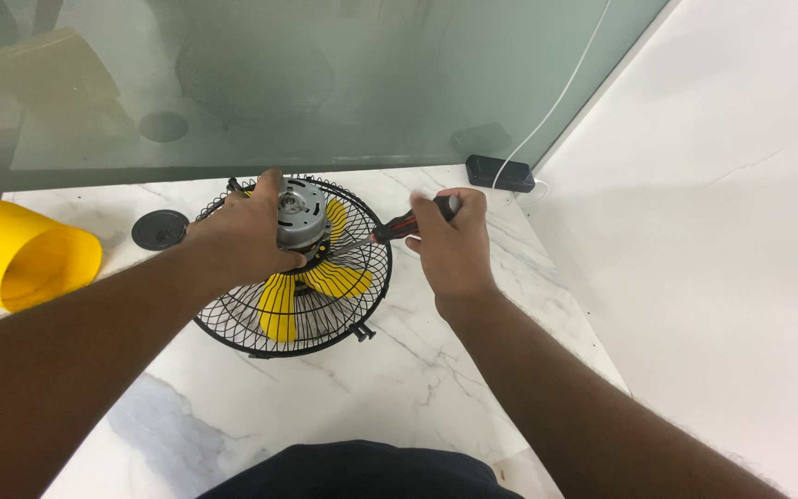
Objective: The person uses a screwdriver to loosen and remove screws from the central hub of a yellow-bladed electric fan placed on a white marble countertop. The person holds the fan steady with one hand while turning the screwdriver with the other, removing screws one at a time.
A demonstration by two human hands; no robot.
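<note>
A marble-patterned table (399,388) bore a black wire fan guard (293,268) with yellow blades (279,310), lying flat near the far edge. A yellow cylindrical housing (20,254) lay on its side at the left. The left hand (247,231) was closed around the grey motor (302,212) at the guard's centre. The right hand (454,240) gripped a red-and-black screwdriver (404,225), its tip at the motor's base.

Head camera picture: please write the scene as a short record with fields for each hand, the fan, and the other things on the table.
left hand: grips the grey motor on the fan
right hand: holds a red-and-black screwdriver, tip pointing at the motor
fan: black wire guard lying flat, yellow blades inside
table: white marble
other things: yellow cylinder at left, black round cap, black adapter with white cable
</note>
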